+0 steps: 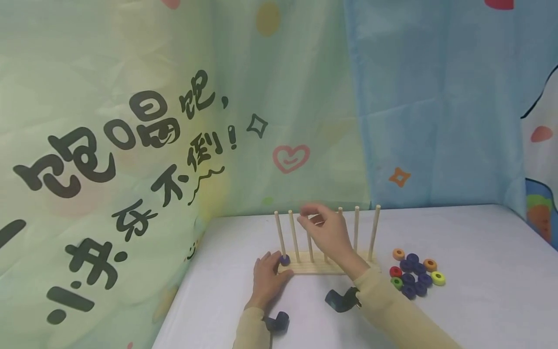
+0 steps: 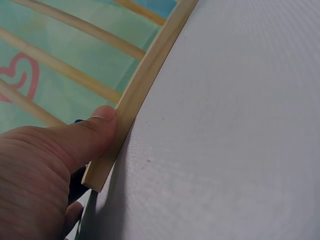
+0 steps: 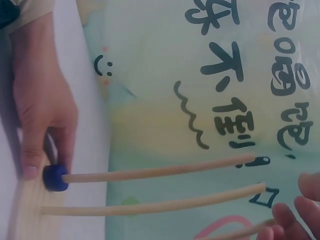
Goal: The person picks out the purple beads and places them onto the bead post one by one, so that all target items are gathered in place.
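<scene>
A wooden peg stand (image 1: 305, 267) with several upright pegs stands on the white table. One dark blue ring (image 3: 56, 178) sits at the foot of its leftmost peg. My left hand (image 1: 267, 281) grips the left end of the base, the thumb (image 2: 97, 131) along its front edge and the other fingers partly hidden behind. Over the middle pegs hovers my right hand (image 1: 327, 232), fingers loosely bent with a gap between thumb and fingertips. Nothing shows between them. In the right wrist view its fingers (image 3: 287, 222) are near a peg top; whether they touch it I cannot tell.
Right of the stand lies a loose cluster of rings: several dark blue rings (image 1: 408, 279), orange rings (image 1: 429, 264), a red ring (image 1: 395, 272), a green ring (image 1: 396, 282) and a yellow ring (image 1: 438, 278). A printed curtain (image 1: 287, 97) hangs behind the table (image 1: 479, 242).
</scene>
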`<state>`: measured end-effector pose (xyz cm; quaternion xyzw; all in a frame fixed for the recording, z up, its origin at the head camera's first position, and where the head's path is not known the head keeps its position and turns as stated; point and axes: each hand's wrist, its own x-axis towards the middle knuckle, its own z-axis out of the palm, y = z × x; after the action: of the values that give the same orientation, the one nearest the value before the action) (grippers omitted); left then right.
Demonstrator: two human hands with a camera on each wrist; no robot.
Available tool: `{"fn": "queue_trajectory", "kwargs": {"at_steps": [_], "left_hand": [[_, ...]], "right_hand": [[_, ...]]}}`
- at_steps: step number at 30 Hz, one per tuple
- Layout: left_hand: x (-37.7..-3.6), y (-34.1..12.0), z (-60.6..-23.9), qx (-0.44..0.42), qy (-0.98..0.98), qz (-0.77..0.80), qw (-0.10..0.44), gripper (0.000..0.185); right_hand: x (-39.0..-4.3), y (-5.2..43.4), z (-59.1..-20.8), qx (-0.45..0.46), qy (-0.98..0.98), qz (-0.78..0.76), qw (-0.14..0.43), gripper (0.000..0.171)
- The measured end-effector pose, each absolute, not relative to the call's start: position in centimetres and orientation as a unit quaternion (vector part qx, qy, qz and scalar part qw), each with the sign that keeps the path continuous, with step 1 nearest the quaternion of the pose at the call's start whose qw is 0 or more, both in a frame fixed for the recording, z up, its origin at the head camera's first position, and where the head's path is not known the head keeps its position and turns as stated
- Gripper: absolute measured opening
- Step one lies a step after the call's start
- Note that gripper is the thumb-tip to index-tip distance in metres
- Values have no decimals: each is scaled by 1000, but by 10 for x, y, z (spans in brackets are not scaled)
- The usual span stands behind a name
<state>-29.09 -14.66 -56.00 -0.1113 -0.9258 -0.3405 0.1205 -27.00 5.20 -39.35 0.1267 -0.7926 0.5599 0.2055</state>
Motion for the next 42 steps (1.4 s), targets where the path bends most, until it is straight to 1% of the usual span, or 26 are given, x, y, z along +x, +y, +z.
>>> {"fn": "queue_trajectory", "kwargs": {"at_steps": [9, 13, 19, 29, 36, 42], "left_hand": [[-292, -146, -560, -108, -922, -352, 121, 53], [-292, -147, -562, -107, -923, -349, 123, 55], [-292, -148, -563, -103, -927, -346, 108, 55], [-293, -147, -561, -88, -927, -350, 102, 61], [-294, -147, -561, -93, -924, -355, 103, 60], [-294, -146, -561, -87, -926, -354, 100, 61]], "right_hand": [[-259, 67, -423, 104, -807, 545, 201, 24], [-254, 72, -438, 85, -814, 543, 190, 23], [-247, 79, -461, 50, -825, 536, 172, 22], [-236, 88, -493, 6, -837, 525, 153, 22], [-230, 103, -512, -3, -842, 512, 170, 20], [-226, 116, -524, -16, -846, 509, 157, 22]]}}
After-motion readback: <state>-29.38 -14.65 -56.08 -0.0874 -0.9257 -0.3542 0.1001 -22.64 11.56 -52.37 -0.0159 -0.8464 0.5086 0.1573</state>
